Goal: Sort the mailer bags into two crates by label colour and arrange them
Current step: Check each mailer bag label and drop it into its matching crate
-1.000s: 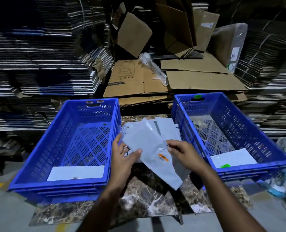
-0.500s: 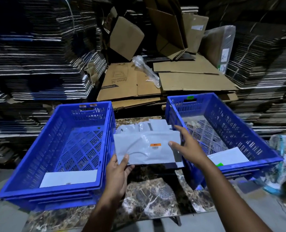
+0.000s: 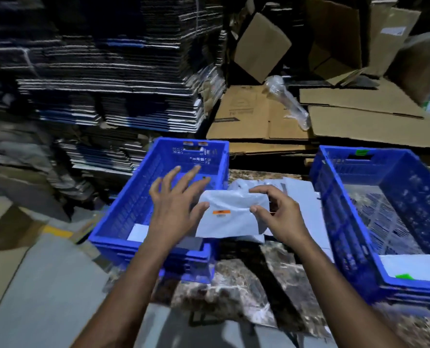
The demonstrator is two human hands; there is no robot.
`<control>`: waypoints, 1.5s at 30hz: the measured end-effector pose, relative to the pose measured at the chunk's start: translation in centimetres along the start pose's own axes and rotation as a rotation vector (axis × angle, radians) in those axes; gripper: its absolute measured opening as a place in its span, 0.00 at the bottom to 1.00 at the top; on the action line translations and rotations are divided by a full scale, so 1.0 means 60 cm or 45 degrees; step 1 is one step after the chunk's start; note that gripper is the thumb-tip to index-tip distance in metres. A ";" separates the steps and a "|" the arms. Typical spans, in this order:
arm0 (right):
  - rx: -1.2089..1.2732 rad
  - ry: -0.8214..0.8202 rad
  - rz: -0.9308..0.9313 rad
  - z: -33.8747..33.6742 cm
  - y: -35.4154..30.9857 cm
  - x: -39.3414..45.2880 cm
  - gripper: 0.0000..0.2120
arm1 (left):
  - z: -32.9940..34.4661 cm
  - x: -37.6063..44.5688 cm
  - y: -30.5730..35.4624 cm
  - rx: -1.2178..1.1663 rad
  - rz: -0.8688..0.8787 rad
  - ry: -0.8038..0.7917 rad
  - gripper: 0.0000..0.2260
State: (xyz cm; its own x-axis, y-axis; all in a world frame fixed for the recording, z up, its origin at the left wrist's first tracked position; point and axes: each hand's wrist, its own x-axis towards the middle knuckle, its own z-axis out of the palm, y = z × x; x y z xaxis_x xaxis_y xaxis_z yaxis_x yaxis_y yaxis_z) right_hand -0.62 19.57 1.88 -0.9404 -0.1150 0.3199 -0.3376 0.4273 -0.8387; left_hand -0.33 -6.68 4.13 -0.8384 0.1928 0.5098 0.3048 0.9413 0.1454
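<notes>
A grey mailer bag (image 3: 231, 222) with an orange label hangs over the right rim of the left blue crate (image 3: 123, 217). My right hand (image 3: 276, 217) pinches the bag's right end between thumb and fingers. Spread wide above the left crate, my left hand (image 3: 176, 204) has straight fingers, and only its thumb touches the bag's left edge. The left crate has orange stickers on its far rim and a white mailer (image 3: 138, 232) at its near end. The right blue crate (image 3: 339, 222) bears a green sticker and holds a mailer with a green label (image 3: 410, 267).
Several more mailer bags (image 3: 297, 194) lie in a pile on the marble tabletop (image 3: 234, 285) between the crates. Stacks of flattened cartons rise behind and to the left. Brown cardboard sheets and a plastic wrap lie behind the crates.
The orange-label bag has moved left, from between the crates to the left crate's rim. My left hand has let go of its lower corner and spread its fingers. The view has swung left.
</notes>
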 end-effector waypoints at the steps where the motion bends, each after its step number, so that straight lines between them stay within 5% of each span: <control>1: 0.016 -0.011 -0.014 0.022 -0.010 0.008 0.14 | -0.012 0.011 -0.017 -0.011 0.040 -0.081 0.22; 4: 0.074 0.001 -0.004 0.092 -0.032 0.028 0.17 | -0.036 0.040 -0.072 -0.200 0.055 -0.321 0.19; 7: 0.151 -0.064 0.137 0.155 -0.041 0.027 0.24 | -0.030 0.064 -0.142 -0.191 0.031 -0.328 0.15; 11: -0.226 -0.217 0.255 0.227 -0.020 -0.007 0.35 | 0.007 0.086 -0.246 -0.165 -0.151 -0.433 0.10; 18: -0.220 -0.152 0.403 0.279 0.005 -0.058 0.32 | 0.137 0.037 -0.293 0.093 -0.257 -1.042 0.12; 24: -0.199 -0.205 0.356 0.272 0.013 -0.057 0.27 | 0.197 -0.010 -0.290 -0.126 -0.386 -1.403 0.13; 30: -0.147 -0.234 0.445 0.222 0.044 -0.048 0.25 | 0.175 0.019 -0.262 -0.233 -0.440 -1.232 0.25; 37: -0.667 0.345 0.744 0.050 0.222 -0.001 0.18 | 0.159 0.008 -0.070 -0.517 -0.176 -0.739 0.28; 41: -0.928 0.223 0.805 -0.009 0.276 0.009 0.18 | 0.192 -0.017 0.003 -0.431 -0.201 -0.788 0.31; 45: -0.896 0.224 0.801 -0.025 0.290 0.017 0.11 | 0.197 -0.025 0.031 -0.326 -0.253 -0.604 0.28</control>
State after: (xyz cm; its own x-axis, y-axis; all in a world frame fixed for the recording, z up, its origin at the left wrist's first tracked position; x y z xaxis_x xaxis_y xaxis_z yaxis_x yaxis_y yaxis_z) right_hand -7.40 28.23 -11.74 -0.9024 0.4307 0.0112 0.3821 0.8121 -0.4411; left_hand -3.87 -1.96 -6.38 -0.9838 0.1779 0.0238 0.1707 0.8864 0.4303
